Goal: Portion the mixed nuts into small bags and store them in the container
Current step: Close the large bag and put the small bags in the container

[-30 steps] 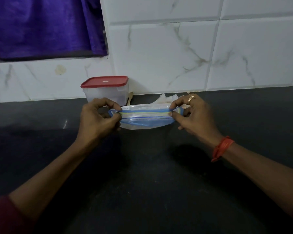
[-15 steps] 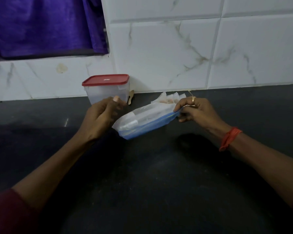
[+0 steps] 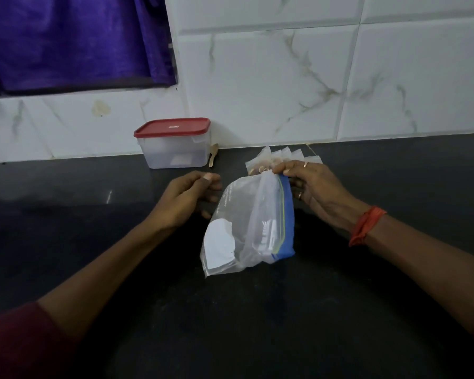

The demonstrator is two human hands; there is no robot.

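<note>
- My right hand (image 3: 312, 187) pinches the top corner of the clear zip bag (image 3: 246, 225). Thumb and fingers are closed on the end of its blue zip strip (image 3: 286, 214).
- The zip bag hangs down from that pinch in the middle of the scene. The blue strip runs down its right edge and a white patch shows low on its left face.
- I cannot tell whether the bag's bottom edge touches the black counter (image 3: 230, 324) or hangs just above it.
- My left hand (image 3: 186, 198) is just left of the bag, with a narrow dark gap between them. Its fingers are loosely curled, the thumb is on top, and it holds nothing.
- Behind my right hand, on the far side of the counter, lies a fan of small clear bags (image 3: 285, 155). Brownish nuts (image 3: 263, 167) show at the left end of the fan, partly hidden by my fingers.
- The clear container (image 3: 175, 151) stands far left of the bags, against the white tiled wall (image 3: 285, 77), with its red lid (image 3: 173, 127) on.
- A small wooden spoon (image 3: 213, 155) leans just to the right of the container.
- An orange thread band (image 3: 365, 225) sits on my right wrist, and rings show on that hand's fingers.
- A purple cloth (image 3: 66, 42) hangs at the far left, above the tiles.
</note>
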